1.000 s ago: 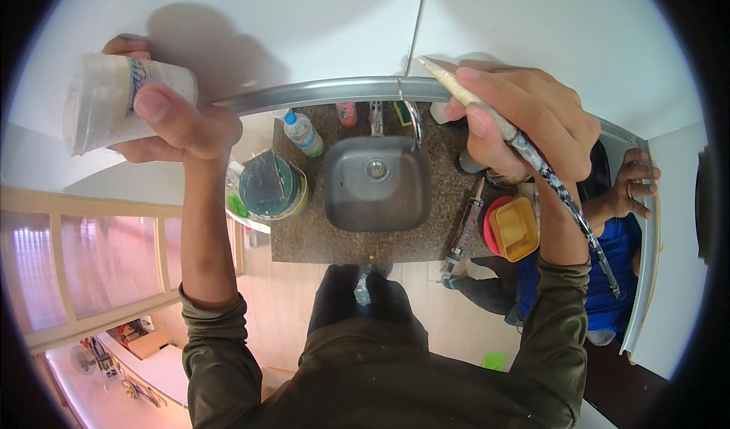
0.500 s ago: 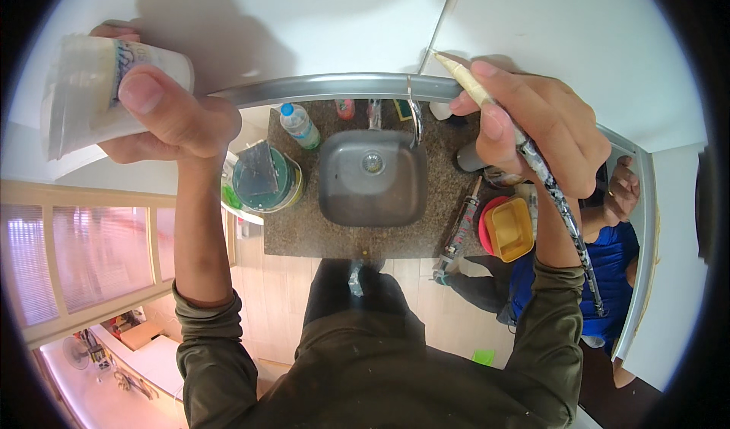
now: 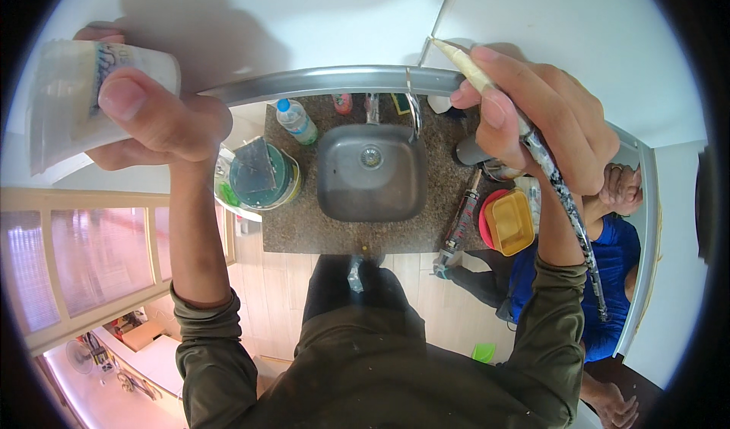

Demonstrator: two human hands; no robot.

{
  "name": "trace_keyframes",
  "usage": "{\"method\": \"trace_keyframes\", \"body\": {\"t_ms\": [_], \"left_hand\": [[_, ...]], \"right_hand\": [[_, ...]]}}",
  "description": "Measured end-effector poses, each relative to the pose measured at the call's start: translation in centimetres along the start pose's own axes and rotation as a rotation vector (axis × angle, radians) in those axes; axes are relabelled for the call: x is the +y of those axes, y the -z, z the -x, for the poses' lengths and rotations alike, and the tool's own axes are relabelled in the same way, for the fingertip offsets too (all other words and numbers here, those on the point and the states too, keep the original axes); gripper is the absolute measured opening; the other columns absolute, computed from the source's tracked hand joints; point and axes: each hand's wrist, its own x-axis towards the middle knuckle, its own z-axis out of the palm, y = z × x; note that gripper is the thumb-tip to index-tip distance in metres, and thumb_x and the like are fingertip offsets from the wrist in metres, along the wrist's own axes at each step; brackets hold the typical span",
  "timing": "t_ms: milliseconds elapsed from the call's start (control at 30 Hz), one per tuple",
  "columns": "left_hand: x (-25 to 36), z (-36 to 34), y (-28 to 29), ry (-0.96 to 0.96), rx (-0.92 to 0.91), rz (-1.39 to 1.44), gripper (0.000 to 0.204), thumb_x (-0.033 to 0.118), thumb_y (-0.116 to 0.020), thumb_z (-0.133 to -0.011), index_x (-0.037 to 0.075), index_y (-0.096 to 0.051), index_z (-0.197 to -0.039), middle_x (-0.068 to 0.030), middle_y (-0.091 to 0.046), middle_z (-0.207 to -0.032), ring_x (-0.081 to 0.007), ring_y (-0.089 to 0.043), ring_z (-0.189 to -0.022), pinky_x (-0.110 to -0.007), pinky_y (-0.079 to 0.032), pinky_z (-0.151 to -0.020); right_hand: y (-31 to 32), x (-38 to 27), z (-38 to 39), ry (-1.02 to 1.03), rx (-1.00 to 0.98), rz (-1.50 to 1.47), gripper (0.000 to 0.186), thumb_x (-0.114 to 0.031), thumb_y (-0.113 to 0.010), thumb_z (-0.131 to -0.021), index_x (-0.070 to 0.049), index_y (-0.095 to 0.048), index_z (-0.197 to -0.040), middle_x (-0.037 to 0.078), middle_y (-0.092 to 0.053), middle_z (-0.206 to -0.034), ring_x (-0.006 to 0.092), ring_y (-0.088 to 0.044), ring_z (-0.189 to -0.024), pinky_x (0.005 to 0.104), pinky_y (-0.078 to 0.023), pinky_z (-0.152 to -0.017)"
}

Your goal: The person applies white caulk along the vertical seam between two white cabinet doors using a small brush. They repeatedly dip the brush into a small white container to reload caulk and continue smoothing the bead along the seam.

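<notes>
Cream-tipped, speckled slender rod (image 3: 541, 154), pinched in the right hand's (image 3: 559, 121) fingers, aims at the white panels' seam (image 3: 444, 17) beyond the curved grey metal rail (image 3: 319, 81) (a steady wrist seems called for), the left hand (image 3: 167, 128) clasping a translucent white plastic cup (image 3: 61, 113) left of that rail.

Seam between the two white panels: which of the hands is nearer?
Right. The right hand is just right of the seam at its lower end; the left hand is far to its left, gripping a plastic tub.
</notes>
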Motion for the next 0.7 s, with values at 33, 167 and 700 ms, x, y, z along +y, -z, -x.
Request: {"method": "trace_keyframes", "body": {"t_ms": [33,167,700], "left_hand": [[0.1,0.0,-0.1,0.004,0.013,0.003,0.045,0.033,-0.053,-0.091,-0.011,-0.056,-0.096,-0.014,-0.061,-0.079,-0.0193,-0.059,-0.065,-0.028,-0.046,-0.053],[0.3,0.2,-0.2,0.035,0.032,0.014,0.046,0.035,-0.054,-0.091,-0.011,-0.055,-0.098,-0.0154,-0.059,-0.083,-0.0201,-0.06,-0.069,-0.029,-0.048,-0.055],[0.4,0.4,-0.2,0.054,0.058,0.019,0.051,0.037,-0.057,-0.091,-0.012,-0.054,-0.105,-0.0166,-0.061,-0.086,-0.0198,-0.061,-0.068,-0.028,-0.05,-0.054]], "right_hand": [[0.0,0.1,0.0,0.011,-0.002,0.004,0.021,-0.015,-0.065,-0.095,0.004,-0.071,-0.1,0.01,-0.073,-0.07,0.0174,-0.071,-0.061,0.0242,-0.057,-0.056],[-0.3,0.7,0.3,0.064,0.031,-0.007,0.022,-0.016,-0.065,-0.095,0.004,-0.071,-0.099,0.01,-0.073,-0.069,0.0174,-0.071,-0.059,0.0239,-0.057,-0.055],[0.1,0.0,-0.4,0.02,0.003,0.005,0.021,-0.016,-0.065,-0.094,0.004,-0.072,-0.093,0.01,-0.072,-0.067,0.0171,-0.071,-0.057,0.0237,-0.057,-0.055]]}}
